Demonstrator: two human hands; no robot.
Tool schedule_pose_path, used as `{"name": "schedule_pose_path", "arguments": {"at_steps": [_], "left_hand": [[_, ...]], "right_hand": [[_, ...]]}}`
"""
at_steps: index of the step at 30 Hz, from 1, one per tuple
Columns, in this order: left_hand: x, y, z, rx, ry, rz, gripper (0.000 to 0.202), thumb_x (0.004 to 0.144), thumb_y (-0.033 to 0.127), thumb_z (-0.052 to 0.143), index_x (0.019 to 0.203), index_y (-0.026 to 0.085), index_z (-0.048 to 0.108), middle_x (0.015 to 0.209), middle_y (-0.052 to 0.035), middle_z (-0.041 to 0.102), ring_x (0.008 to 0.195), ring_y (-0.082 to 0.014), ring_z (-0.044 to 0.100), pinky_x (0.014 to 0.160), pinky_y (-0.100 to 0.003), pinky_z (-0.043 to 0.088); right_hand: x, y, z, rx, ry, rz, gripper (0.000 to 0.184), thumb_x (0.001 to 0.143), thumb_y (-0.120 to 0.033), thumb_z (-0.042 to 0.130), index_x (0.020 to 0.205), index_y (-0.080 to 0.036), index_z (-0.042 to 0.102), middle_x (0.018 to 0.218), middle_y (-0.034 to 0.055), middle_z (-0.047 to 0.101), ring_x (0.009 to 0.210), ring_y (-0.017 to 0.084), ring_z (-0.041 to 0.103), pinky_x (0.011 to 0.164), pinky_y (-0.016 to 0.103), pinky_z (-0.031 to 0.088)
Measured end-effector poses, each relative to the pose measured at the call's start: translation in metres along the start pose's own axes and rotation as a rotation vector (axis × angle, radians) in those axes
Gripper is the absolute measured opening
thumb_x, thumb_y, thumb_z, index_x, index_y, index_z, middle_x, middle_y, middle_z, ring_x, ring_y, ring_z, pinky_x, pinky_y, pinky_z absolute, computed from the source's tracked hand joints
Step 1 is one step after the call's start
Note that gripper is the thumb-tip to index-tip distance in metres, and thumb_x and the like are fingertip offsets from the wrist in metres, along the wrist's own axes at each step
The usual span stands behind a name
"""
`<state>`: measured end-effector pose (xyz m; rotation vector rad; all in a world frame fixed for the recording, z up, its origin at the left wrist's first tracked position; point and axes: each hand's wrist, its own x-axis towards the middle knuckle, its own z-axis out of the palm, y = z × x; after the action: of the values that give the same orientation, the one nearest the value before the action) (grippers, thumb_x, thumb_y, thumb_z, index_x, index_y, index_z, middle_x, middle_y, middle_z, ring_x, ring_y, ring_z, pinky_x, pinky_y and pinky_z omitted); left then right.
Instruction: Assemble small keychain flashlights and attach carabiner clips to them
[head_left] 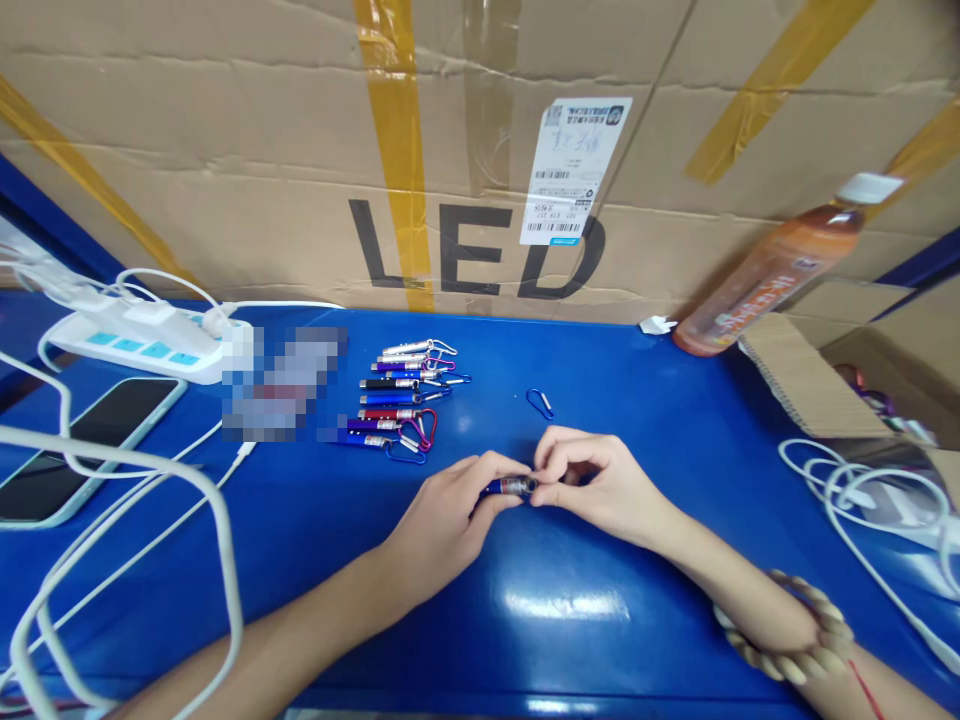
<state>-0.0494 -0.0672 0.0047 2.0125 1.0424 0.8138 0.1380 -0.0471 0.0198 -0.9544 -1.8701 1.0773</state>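
My left hand [450,510] pinches a small dark-blue keychain flashlight [516,486] between thumb and fingers, over the blue tabletop. At the metal end of this flashlight are the closed thumb and fingertips of my right hand [589,470]; any small part between them is hidden. Just beyond the right hand a loose blue carabiner clip [540,403] lies on the table. Several keychain flashlights [390,385] in silver, purple, black, blue and red lie in a column left of the hands, with carabiners at their right ends.
A large cardboard box [285,150] stands along the back. A white power strip [135,340], a phone [90,445] and white cables [225,560] occupy the left. On the right are a tilted drink bottle [772,270], an opened carton [795,385] and a coiled white cable [862,490].
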Motion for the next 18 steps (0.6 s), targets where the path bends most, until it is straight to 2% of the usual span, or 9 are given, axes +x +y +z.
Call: {"name": "schedule_pose_path", "arguments": {"at_steps": [3,6,10,14,16,18], "left_hand": [[0.0005,0.001,-0.0012,0.017,-0.056,0.032,0.028,0.088,0.013,0.046,0.111,0.026,0.055,0.1,0.0003,0.067,0.091,-0.0151,0.062,0.08,-0.024,0.047],[-0.0006,0.0009,-0.0004,0.041,-0.079,0.055,0.031,0.089,0.014,0.044,0.115,0.028,0.056,0.1,-0.0002,0.067,0.091,-0.0156,0.062,0.081,-0.025,0.047],[-0.0016,-0.0007,0.0018,0.031,-0.064,0.118,0.031,0.09,0.014,0.042,0.115,0.025,0.057,0.096,-0.0013,0.068,0.085,-0.015,0.061,0.078,-0.025,0.048],[-0.0006,-0.0018,0.0021,0.079,-0.04,0.17,0.028,0.091,0.016,0.04,0.11,0.021,0.06,0.084,-0.0034,0.068,0.076,-0.0166,0.06,0.072,-0.027,0.049],[-0.0002,-0.0006,0.0012,0.086,-0.038,0.16,0.027,0.091,0.016,0.039,0.108,0.02,0.06,0.084,-0.0038,0.067,0.076,-0.0166,0.06,0.072,-0.027,0.048],[0.0001,0.0017,-0.0002,0.07,-0.038,0.126,0.025,0.091,0.016,0.039,0.106,0.019,0.06,0.087,-0.0042,0.067,0.079,-0.0162,0.061,0.074,-0.026,0.048]], "right_hand": [[0.0006,-0.0021,-0.0015,0.026,-0.04,0.057,0.028,0.067,-0.034,0.075,0.053,-0.013,0.062,0.063,0.0009,0.057,0.056,0.007,0.049,0.05,0.019,0.038],[0.0009,-0.0027,-0.0016,0.071,-0.081,0.141,0.032,0.064,-0.036,0.076,0.05,-0.013,0.06,0.059,-0.0012,0.054,0.054,0.006,0.048,0.05,0.019,0.038],[-0.0007,-0.0003,0.0017,0.186,-0.098,0.318,0.036,0.06,-0.04,0.076,0.049,-0.013,0.056,0.054,-0.0036,0.049,0.046,0.004,0.043,0.039,0.016,0.035],[-0.0033,0.0011,0.0056,0.244,-0.12,0.518,0.04,0.055,-0.043,0.078,0.052,-0.014,0.051,0.05,-0.0048,0.048,0.041,0.004,0.04,0.031,0.013,0.032],[-0.0033,-0.0006,0.0068,0.228,-0.101,0.513,0.041,0.055,-0.044,0.078,0.051,-0.014,0.05,0.049,-0.0051,0.047,0.04,0.004,0.039,0.031,0.014,0.032],[-0.0024,-0.0035,0.0076,0.149,-0.043,0.429,0.04,0.059,-0.042,0.076,0.049,-0.014,0.049,0.048,-0.005,0.046,0.041,0.004,0.039,0.034,0.015,0.033]]}}
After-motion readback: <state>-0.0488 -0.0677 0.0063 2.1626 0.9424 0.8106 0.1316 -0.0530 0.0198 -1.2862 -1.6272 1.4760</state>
